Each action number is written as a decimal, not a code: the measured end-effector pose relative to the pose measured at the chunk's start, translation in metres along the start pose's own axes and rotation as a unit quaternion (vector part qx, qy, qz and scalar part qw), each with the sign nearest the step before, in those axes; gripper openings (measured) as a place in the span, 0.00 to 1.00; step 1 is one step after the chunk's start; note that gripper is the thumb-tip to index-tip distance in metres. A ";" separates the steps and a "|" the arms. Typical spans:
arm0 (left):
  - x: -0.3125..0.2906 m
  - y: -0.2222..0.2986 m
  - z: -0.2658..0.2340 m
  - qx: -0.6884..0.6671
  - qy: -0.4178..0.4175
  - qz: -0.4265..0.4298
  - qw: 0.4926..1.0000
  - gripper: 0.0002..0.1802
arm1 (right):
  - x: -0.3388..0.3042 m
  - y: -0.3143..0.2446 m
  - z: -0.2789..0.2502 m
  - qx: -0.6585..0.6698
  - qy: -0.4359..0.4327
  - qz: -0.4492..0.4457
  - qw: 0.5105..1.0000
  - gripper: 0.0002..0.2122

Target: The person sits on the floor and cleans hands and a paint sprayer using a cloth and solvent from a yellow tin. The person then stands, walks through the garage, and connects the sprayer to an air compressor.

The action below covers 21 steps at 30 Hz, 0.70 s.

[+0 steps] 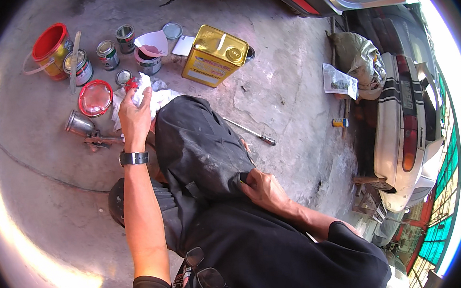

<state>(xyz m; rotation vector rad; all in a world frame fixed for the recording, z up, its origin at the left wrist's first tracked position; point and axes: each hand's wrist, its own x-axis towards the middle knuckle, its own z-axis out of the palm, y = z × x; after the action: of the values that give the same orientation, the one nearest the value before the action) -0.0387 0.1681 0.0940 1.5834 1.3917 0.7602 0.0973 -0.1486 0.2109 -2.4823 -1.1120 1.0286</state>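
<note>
My left hand, with a watch on its wrist, is closed around a bunched white rag. Red, like wet paint, shows beside its fingertips. More white cloth lies crumpled on the floor by my knee. Left of that hand are a round red-rimmed lid and a spray gun with a metal cup, lying on its side. Against my dark trousers rests my right hand, its fingers curled in; whatever they may hold is hidden.
Beyond my left hand stand a red bucket, several paint tins, a paper strainer over a tin, and a gold rectangular can. A screwdriver-like tool lies right of my knee. Car parts line the right side.
</note>
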 end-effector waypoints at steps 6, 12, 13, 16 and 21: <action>0.000 0.000 -0.001 -0.010 -0.001 -0.003 1.000 0.36 | 0.003 0.036 -0.012 -0.079 -0.071 -0.184 0.977 0.10; 0.000 -0.004 0.003 -0.016 -0.011 0.003 1.000 0.36 | 0.016 0.021 0.017 -0.050 0.026 -0.105 0.993 0.08; 0.001 -0.004 0.004 -0.019 -0.018 0.001 1.000 0.36 | 0.020 0.018 0.024 -0.048 0.048 -0.114 0.991 0.08; -0.001 -0.005 0.002 -0.027 -0.026 0.003 0.999 0.36 | 0.030 0.015 0.025 -0.075 0.105 -0.158 0.979 0.08; 0.000 -0.008 0.000 -0.096 -0.059 0.018 0.993 0.30 | 0.037 0.042 -0.008 -0.147 0.083 -0.250 0.953 0.12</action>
<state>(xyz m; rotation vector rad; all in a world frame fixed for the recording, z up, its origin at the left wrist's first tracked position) -0.0424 0.1680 0.0863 1.4818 1.1721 0.7847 0.1436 -0.1502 0.1787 -2.2389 -1.8145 0.5291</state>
